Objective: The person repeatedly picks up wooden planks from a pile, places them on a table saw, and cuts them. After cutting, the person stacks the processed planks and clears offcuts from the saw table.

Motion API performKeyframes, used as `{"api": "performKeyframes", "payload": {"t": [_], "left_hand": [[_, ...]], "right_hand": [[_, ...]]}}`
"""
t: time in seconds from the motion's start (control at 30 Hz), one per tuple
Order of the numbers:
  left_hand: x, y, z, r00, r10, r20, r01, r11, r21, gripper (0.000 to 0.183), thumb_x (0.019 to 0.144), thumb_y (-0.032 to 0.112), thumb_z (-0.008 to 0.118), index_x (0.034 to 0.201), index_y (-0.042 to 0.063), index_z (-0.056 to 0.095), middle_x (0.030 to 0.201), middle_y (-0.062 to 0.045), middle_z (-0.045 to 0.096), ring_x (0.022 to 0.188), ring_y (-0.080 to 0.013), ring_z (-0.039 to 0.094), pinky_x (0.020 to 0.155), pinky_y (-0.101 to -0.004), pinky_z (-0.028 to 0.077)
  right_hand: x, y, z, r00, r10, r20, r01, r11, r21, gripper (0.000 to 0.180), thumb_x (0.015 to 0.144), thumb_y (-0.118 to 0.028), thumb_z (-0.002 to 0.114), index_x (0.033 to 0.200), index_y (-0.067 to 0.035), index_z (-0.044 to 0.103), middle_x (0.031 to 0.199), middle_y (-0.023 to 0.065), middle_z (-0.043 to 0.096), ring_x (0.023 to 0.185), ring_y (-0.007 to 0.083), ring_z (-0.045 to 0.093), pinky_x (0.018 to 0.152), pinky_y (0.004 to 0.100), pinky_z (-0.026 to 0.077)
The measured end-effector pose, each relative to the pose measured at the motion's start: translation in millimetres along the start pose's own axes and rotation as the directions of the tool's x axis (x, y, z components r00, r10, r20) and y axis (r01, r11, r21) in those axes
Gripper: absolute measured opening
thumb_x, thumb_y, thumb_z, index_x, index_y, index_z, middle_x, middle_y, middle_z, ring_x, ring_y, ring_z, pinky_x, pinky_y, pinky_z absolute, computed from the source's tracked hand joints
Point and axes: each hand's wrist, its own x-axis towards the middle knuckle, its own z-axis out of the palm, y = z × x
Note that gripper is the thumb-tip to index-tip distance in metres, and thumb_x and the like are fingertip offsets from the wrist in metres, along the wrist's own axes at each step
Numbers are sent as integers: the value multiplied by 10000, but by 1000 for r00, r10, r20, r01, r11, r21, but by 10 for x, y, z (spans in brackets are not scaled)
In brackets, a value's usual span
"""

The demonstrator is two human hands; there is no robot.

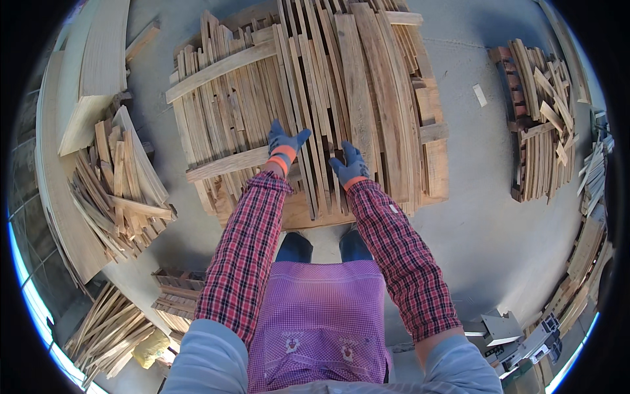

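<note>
My left hand, in a grey work glove with an orange cuff, has its fingers spread over the left edge of a row of narrow wooden strips. My right hand, gloved alike, is over the right part of that row, its thumb and fingers apart. Neither hand visibly grips a strip; whether the fingertips touch the wood is hard to tell. Wider planks lie just right of my right hand. Beneath the strips a plywood sheet shows at the near edge of the stack.
Crosswise battens lie on shorter strips at the left. A pallet of loose wood stands on the right. Left are a scrap pile and tall stacked sheets. A machine stands at the lower right.
</note>
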Motion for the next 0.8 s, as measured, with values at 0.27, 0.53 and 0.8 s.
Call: {"api": "performKeyframes", "payload": {"t": [0.27, 0.53, 0.8], "left_hand": [[774, 333, 367, 998, -55, 9, 55, 995, -77, 1373, 615, 650, 832, 1569, 132, -9, 1610, -183, 154, 1474, -375, 191, 1211, -490, 263], [978, 77, 469, 999, 48, -15, -50, 989, -138, 1419, 545, 635, 879, 1559, 49, 77, 1587, -215, 216, 1463, -377, 235, 1194, -434, 280], [1038, -310, 291, 992, 121, -38, -126, 971, -201, 1260, 607, 680, 816, 1529, 34, 251, 1550, -215, 320, 1414, -403, 335, 1137, -487, 362]], "right_hand": [[779, -402, 442, 990, 81, -111, -119, 913, -391, 876, 835, -451, 717, 1530, -143, 283, 1431, 180, 453, 1262, 352, 527, 1024, 446, 481], [909, -430, 512, 947, 116, -298, -262, 816, -516, 766, 821, -463, 744, 1458, -167, 438, 1412, 129, 459, 1264, 306, 511, 1001, 415, 495], [1000, -416, 510, 968, 220, -117, -233, 967, -107, 740, 798, -479, 761, 1392, -112, 514, 1390, 156, 490, 1218, 355, 543, 1017, 445, 489]]}}
